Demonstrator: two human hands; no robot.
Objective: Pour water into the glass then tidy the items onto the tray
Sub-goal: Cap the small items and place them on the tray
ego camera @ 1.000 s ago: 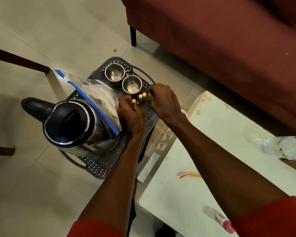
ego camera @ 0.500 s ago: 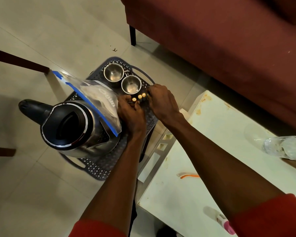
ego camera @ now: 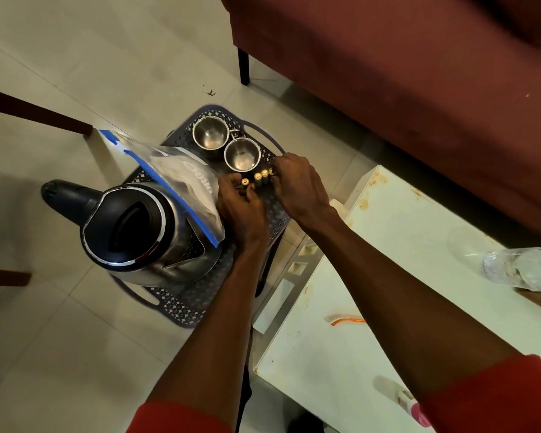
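Brass-tipped batteries (ego camera: 260,177) stand upright in a short row on the tray (ego camera: 181,307), directly between my hands, my left hand (ego camera: 242,207) pinching the nearest one and my right hand (ego camera: 299,185) curled against the far end, equally close.

Dark perforated tray (ego camera: 181,310) left of white worktop (ego camera: 403,245), above tiled floor (ego camera: 60,354). On tray: steel kettle (ego camera: 144,232) at near-left; clear zip bag (ego camera: 181,179) leaning on kettle's far side; two steel cups (ego camera: 210,137) (ego camera: 242,154) beyond bag; row of small batteries (ego camera: 258,177) just nearer than cups. On worktop: glass (ego camera: 522,270) at right edge, orange band (ego camera: 347,321) nearer, pink-capped item (ego camera: 416,412) nearest.
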